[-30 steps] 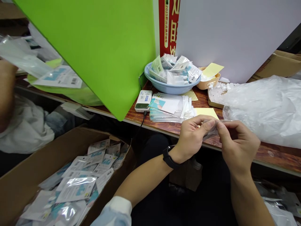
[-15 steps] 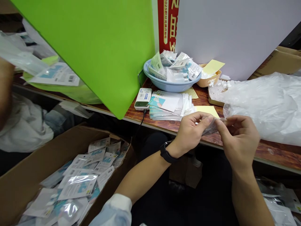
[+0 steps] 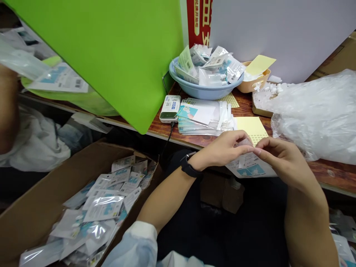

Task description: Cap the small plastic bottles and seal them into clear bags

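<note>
My left hand point(image 3: 226, 148) and my right hand point(image 3: 286, 157) meet at the table's front edge, fingertips pinched together on the top of a clear packet point(image 3: 251, 167) with a white and blue printed card. The packet hangs below my fingers, its upper part partly hidden by them. Just behind lies a yellow sticker sheet point(image 3: 251, 127). To its left is a stack of flat packets point(image 3: 198, 115) with clear flaps. A blue basin point(image 3: 205, 91) heaped with filled packets stands behind the stack.
A white device point(image 3: 170, 108) with a cable sits beside a green panel point(image 3: 116, 48). At right are an orange basket point(image 3: 251, 84) and a large plastic bag point(image 3: 325, 115). A cardboard box point(image 3: 50, 193) of packets stands lower left. Another person's arm point(image 3: 8, 107) shows at far left.
The packet between my hands now hangs down with its printed card showing; before, it was mostly hidden. My left wrist has turned flatter, and the view has shifted slightly.
</note>
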The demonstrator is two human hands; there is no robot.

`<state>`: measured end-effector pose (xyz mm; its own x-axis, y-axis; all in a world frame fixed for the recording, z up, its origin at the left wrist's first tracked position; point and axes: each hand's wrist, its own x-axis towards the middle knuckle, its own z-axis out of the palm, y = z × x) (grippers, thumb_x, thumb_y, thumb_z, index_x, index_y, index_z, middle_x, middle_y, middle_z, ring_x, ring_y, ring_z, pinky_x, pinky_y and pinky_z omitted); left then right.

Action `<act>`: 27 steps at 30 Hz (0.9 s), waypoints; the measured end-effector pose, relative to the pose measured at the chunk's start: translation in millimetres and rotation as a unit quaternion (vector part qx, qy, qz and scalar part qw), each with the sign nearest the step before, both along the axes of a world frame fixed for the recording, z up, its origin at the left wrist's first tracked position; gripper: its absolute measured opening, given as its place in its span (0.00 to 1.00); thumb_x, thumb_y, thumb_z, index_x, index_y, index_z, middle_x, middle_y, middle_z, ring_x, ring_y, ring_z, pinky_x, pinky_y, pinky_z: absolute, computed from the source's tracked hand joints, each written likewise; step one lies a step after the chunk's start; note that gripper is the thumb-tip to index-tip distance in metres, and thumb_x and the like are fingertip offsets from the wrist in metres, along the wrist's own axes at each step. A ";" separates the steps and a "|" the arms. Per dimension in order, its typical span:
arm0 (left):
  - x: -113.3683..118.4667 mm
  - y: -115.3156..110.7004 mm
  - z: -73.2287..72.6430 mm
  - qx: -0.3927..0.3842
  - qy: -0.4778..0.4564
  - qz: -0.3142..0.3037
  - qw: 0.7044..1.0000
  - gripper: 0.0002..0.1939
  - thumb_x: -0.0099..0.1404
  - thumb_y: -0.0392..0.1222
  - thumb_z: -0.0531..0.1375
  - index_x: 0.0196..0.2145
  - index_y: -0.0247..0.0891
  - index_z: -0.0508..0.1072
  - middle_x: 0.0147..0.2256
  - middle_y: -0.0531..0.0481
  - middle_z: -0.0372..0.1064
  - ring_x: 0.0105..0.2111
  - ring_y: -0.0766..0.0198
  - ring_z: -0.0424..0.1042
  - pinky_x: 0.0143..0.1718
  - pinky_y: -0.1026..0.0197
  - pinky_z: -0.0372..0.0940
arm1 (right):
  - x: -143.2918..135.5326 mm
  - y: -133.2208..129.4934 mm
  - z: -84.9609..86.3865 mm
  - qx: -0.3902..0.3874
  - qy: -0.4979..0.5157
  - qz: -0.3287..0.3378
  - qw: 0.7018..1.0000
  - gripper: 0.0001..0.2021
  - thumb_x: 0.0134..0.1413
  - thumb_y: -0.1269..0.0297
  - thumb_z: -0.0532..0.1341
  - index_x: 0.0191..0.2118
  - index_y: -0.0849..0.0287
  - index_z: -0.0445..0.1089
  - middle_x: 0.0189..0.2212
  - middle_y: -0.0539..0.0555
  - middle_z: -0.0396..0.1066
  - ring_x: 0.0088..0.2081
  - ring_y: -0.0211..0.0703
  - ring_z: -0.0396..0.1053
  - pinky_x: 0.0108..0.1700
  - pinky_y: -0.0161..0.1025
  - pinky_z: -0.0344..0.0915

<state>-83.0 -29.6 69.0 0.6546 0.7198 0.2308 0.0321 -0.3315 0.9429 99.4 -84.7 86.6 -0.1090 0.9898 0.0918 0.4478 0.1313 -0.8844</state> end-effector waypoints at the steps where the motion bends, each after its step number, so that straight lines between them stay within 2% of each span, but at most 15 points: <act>1: -1.1 2.0 -1.0 -0.003 -0.003 -0.013 1.000 0.11 0.61 0.47 0.61 0.30 0.36 0.72 0.29 0.51 0.68 0.30 0.64 0.64 0.32 0.63 0.57 | -0.5 0.5 -0.6 -0.005 0.014 -0.001 1.000 0.21 0.43 0.44 0.70 0.25 0.60 0.70 0.21 0.49 0.67 0.24 0.36 0.62 0.24 0.33 0.60; 6: -3.9 4.1 -3.0 -0.028 -0.004 -0.034 0.999 0.21 0.60 0.53 0.62 0.20 0.38 0.60 0.21 0.57 0.53 0.24 0.68 0.52 0.27 0.63 0.50 | -2.6 1.3 -6.2 -0.033 0.057 -0.018 0.998 0.22 0.44 0.43 0.69 0.26 0.60 0.69 0.21 0.49 0.67 0.22 0.35 0.61 0.22 0.32 0.59; 10: -4.5 2.1 -3.9 -0.078 -0.029 -0.041 0.996 0.26 0.61 0.58 0.60 0.18 0.39 0.55 0.21 0.57 0.47 0.22 0.69 0.47 0.25 0.62 0.46 | -2.7 1.9 -9.1 -0.040 0.066 -0.026 0.997 0.22 0.43 0.44 0.69 0.25 0.60 0.69 0.20 0.49 0.67 0.21 0.35 0.60 0.21 0.32 0.58; 14: -6.0 2.9 -5.5 -0.075 -0.034 -0.032 0.996 0.22 0.61 0.57 0.59 0.20 0.38 0.61 0.22 0.55 0.52 0.24 0.68 0.52 0.26 0.63 0.49 | -3.8 3.0 -12.2 -0.016 0.053 -0.042 0.998 0.21 0.43 0.45 0.70 0.25 0.59 0.69 0.20 0.49 0.67 0.21 0.35 0.60 0.21 0.32 0.58; 18: -9.5 3.4 -6.7 -0.083 0.003 -0.032 0.996 0.14 0.60 0.48 0.61 0.26 0.35 0.67 0.25 0.55 0.60 0.27 0.68 0.59 0.29 0.64 0.54 | -7.4 3.4 -16.1 0.010 0.027 -0.049 0.998 0.19 0.45 0.46 0.69 0.26 0.59 0.70 0.22 0.50 0.69 0.22 0.36 0.63 0.22 0.32 0.59; 21: -11.7 2.6 -8.8 -0.116 0.049 -0.058 0.990 0.11 0.60 0.45 0.61 0.30 0.32 0.70 0.27 0.54 0.63 0.28 0.68 0.61 0.29 0.65 0.56 | -9.8 2.4 -17.8 0.007 0.001 -0.036 0.999 0.17 0.47 0.50 0.68 0.26 0.59 0.70 0.22 0.51 0.69 0.23 0.36 0.64 0.23 0.32 0.60; 27: -14.1 -0.1 -10.4 -0.212 0.044 -0.085 0.973 0.10 0.58 0.41 0.64 0.34 0.32 0.71 0.32 0.53 0.69 0.30 0.67 0.67 0.34 0.65 0.62 | -5.2 1.6 -23.4 -0.010 0.032 -0.047 0.998 0.15 0.48 0.52 0.67 0.25 0.58 0.69 0.20 0.50 0.68 0.20 0.36 0.62 0.20 0.32 0.58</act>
<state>-97.1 -29.7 58.6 0.7768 0.6170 -0.1258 0.0982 0.0786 0.9921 94.2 -83.2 63.2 -0.0097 0.9972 0.0748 0.4000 0.0725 -0.9137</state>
